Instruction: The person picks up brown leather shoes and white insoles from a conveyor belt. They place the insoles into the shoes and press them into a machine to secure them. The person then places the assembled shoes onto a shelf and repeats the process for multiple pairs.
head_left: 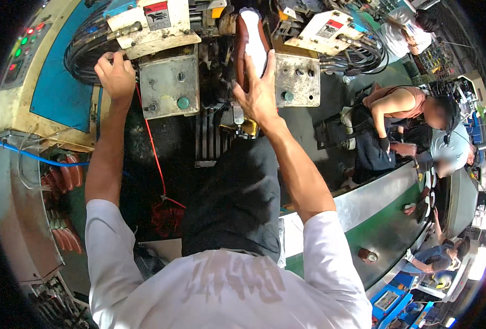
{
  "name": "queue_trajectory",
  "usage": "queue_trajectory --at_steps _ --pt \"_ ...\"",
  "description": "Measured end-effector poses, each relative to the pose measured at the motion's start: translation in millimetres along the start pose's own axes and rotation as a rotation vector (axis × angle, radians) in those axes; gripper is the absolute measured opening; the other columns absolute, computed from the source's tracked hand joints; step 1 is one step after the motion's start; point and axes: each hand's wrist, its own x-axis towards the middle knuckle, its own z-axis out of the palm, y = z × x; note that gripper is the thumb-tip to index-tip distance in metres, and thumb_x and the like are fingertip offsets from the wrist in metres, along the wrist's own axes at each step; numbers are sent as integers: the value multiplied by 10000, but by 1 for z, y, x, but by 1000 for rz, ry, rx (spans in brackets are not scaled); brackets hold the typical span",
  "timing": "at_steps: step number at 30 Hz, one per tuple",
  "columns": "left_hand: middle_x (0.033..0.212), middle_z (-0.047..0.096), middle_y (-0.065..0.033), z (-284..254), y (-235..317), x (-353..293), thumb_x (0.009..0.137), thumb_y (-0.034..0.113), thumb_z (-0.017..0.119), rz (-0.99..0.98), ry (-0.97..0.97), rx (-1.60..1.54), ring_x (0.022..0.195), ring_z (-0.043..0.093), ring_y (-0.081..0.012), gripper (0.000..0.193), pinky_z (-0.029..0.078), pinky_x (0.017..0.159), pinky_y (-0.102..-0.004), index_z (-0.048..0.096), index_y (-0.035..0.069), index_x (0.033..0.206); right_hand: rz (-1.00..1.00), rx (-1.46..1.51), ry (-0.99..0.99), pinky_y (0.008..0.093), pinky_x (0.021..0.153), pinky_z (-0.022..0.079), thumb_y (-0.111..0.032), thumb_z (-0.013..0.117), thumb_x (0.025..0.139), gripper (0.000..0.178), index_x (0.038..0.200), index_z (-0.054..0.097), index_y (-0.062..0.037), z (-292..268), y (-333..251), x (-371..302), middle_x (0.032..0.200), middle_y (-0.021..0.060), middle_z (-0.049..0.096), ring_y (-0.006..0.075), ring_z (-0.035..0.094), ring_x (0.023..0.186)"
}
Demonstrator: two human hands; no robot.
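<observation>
My right hand (pixel 259 90) grips a brown shoe with a white sole (pixel 252 41), held sole-up in the middle of a large shoe-making machine. My left hand (pixel 116 74) rests on the machine's left side, fingers closed around a part beside the grey control box (pixel 169 85) with its green button. A second grey box (pixel 298 79) with a green button sits just right of the shoe. Black hoses coil behind my left hand.
A control panel with red and green lights (pixel 23 46) stands far left. Brown soles (pixel 62 175) are stacked at the lower left. A green conveyor (pixel 385 225) runs along the right, with several seated people working beside it. A red cord (pixel 152 148) hangs down.
</observation>
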Motion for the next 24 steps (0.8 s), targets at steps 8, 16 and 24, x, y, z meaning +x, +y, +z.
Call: queue_trajectory --at_steps 8,16,24 --pt "1148 618 -165 0 2 -1 844 91 722 6 48 -32 1109 568 -386 262 474 977 -512 752 134 1101 -83 -133 126 603 1137 420 -118 771 882 813 1621 434 -103 26 0 -8 1677 452 64 641 452 1313" --pt "1200 623 -181 -5 -5 -4 837 81 727 -15 11 -2 1141 563 -401 289 478 1002 -527 758 134 1120 -33 -140 57 620 1113 431 -207 746 916 792 1629 409 -135 33 -3 77 1641 488 107 652 508 1253" --pt "1139 631 -170 -1 0 0 839 42 706 58 64 11 1073 581 -381 241 481 943 -518 761 99 1066 32 -132 46 597 1095 488 -219 750 893 830 1647 404 -215 32 7 155 1638 487 133 639 565 1203"
